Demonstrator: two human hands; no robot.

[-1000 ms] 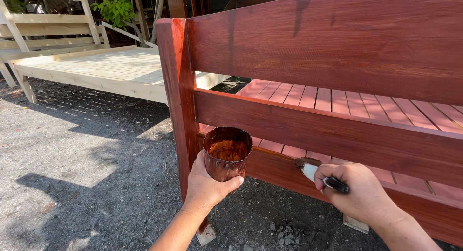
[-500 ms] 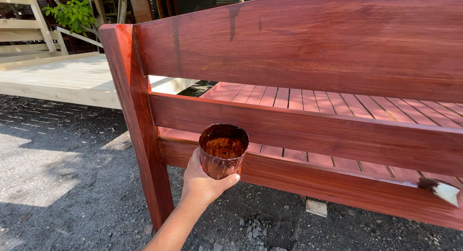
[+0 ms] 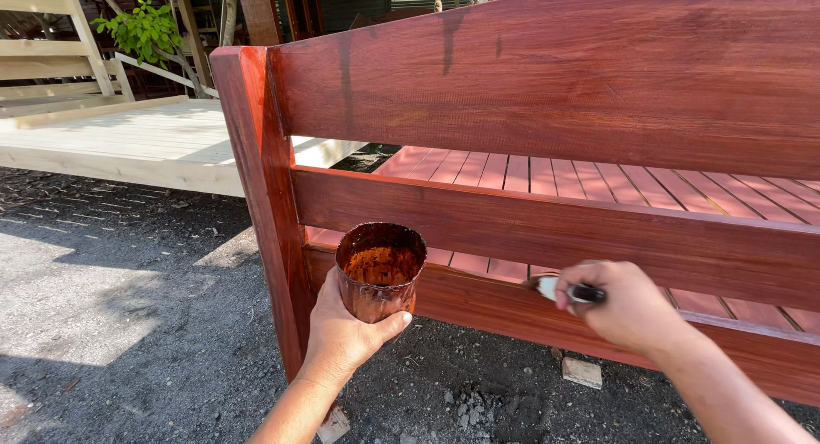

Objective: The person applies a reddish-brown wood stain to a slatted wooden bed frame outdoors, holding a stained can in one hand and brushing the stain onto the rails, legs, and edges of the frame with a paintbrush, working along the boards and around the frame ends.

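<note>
Back in view now, the right hand (image 3: 632,312), closed around the dark handle of a paintbrush (image 3: 571,291), after half a second out past the right edge with only the bristles showing. Brush tip lying against the lowest rail (image 3: 504,303) of the red-stained bed frame (image 3: 547,94), just right of the cup. Likely reading: a stroke carried out along that rail and brought back toward the cup.

Left hand (image 3: 346,333) cupped under and around the stain-crusted cup (image 3: 380,271), fingers wrapped on its side, thumb at its right. Cup upright, in front of the lowest rail and just right of the frame's corner post (image 3: 260,205). Rust-brown stain inside, low in the cup as far as can be told. Held at much the same spot against the frame as a moment ago.

Around the bed frame: wide headboard plank across the top with dark run marks near its upper edge; red slats (image 3: 547,175) behind the middle rail. Left of the frame, a pale unfinished wooden platform (image 3: 145,145) with more bare timber framing behind it, and a leafy green plant (image 3: 141,30) beyond. Below the frame, dark gravel ground (image 3: 128,324), part sunlit, part shaded. A small pale block (image 3: 582,372) on the gravel under the lowest rail, another scrap (image 3: 333,425) at the foot of the corner post.

Nothing between brush and rail; cup close to the brush's left, apart from it.
</note>
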